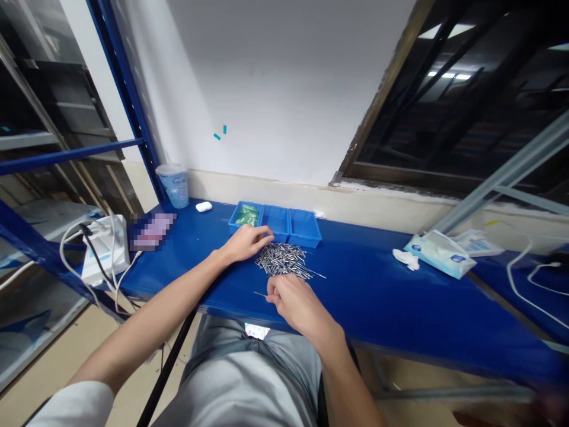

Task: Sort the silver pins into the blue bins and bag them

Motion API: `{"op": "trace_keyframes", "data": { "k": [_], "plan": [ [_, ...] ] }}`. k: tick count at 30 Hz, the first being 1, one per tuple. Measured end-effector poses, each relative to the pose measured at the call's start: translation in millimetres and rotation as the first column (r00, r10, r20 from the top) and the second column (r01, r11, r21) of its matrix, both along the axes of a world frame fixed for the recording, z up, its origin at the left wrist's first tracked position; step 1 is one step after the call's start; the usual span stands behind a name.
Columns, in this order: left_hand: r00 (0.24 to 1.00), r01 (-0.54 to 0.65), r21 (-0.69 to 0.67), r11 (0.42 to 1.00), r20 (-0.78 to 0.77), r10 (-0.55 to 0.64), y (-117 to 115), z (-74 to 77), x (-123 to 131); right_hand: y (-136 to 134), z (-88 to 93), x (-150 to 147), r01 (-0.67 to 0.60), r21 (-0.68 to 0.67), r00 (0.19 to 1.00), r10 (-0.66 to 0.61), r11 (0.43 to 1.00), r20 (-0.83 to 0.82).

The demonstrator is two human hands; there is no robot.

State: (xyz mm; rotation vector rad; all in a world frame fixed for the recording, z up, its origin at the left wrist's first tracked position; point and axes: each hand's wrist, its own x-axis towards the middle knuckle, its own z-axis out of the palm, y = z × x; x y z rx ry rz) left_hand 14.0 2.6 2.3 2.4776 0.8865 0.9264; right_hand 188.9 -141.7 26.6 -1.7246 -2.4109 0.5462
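Observation:
A heap of several thin metal pins [283, 261] lies on the blue table top [377, 290]. My left hand [246, 242] rests at the heap's left edge, fingers stretched toward the pins and touching them. My right hand [293, 301] sits just in front of the heap with its fingers pinched on one thin metal pin [260, 293] that sticks out to the left. Behind the heap stands a row of three small blue trays [304, 229]; the left one holds green parts [247, 216].
A plastic cup [173, 184] and a white earbud case [204, 206] stand at the back left. A white charger box with cables [103, 252] sits on the left end. Tissue packs [440, 252] and a crumpled tissue [406, 258] lie to the right, near a white cable [528, 284].

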Motion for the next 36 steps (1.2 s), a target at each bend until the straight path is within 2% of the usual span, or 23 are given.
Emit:
{"op": "trace_keyframes", "data": {
  "k": [5, 10, 13, 16, 19, 22, 25, 28, 30, 33, 36],
  "plan": [
    [1.0, -0.002, 0.018, 1.0, 0.014, 0.002, 0.1, 2.0, -0.8, 3.3, 7.2, -3.9, -0.135, 0.088, 0.985, 0.124, 0.987, 0.117],
    [0.996, -0.012, 0.027, 1.0, 0.087, 0.01, 2.6, 6.5, -5.1, 17.3, 15.9, -3.9, -0.182, 0.231, 0.982, 0.167, 0.956, 0.086],
    [0.99, -0.029, 0.01, 1.0, 0.136, 0.027, 3.5, 9.1, -7.9, 35.6, 23.1, 8.0, -0.191, 0.295, 0.981, 0.193, 0.936, 0.023],
    [0.988, -0.02, 0.013, 1.0, 0.154, 0.018, 3.7, 9.7, -8.1, 61.9, 32.1, 29.9, -0.135, 0.284, 0.985, 0.16, 0.949, -0.066],
    [0.994, 0.005, 0.023, 1.0, 0.108, -0.008, 3.8, 8.0, -5.8, 91.4, 36.4, 52.6, -0.101, 0.263, 0.973, 0.15, 0.96, -0.174],
    [0.997, 0.004, 0.033, 0.999, 0.076, -0.007, 4.1, 5.3, -3.2, 117.0, 30.6, 64.7, -0.064, 0.261, 0.93, 0.152, 0.963, -0.335],
    [0.998, -0.009, 0.022, 1.0, 0.066, 0.007, 5.0, 2.8, -2.2, 133.2, 17.7, 61.7, -0.061, 0.26, 0.883, 0.173, 0.964, -0.436],
    [0.998, -0.018, 0.01, 1.0, 0.065, 0.018, 6.7, 0.7, -2.6, 138.5, 4.2, 50.1, 0.0, 0.365, 0.853, 0.19, 0.931, -0.486],
    [0.998, -0.029, -0.002, 1.0, 0.063, 0.03, 7.9, -0.7, -2.9, 137.4, -4.1, 42.9, 0.035, 0.472, 0.851, 0.221, 0.881, -0.476],
    [0.997, -0.037, -0.011, 0.999, 0.066, 0.037, 8.5, -2.3, -2.4, 133.0, -15.7, 37.7, -0.011, 0.598, 0.874, 0.298, 0.801, -0.384],
    [0.997, -0.035, 0.012, 0.999, 0.063, 0.034, 7.5, -2.6, -1.3, 128.0, -24.8, 37.9, -0.067, 0.638, 0.898, 0.325, 0.767, -0.297]
  ]
}}
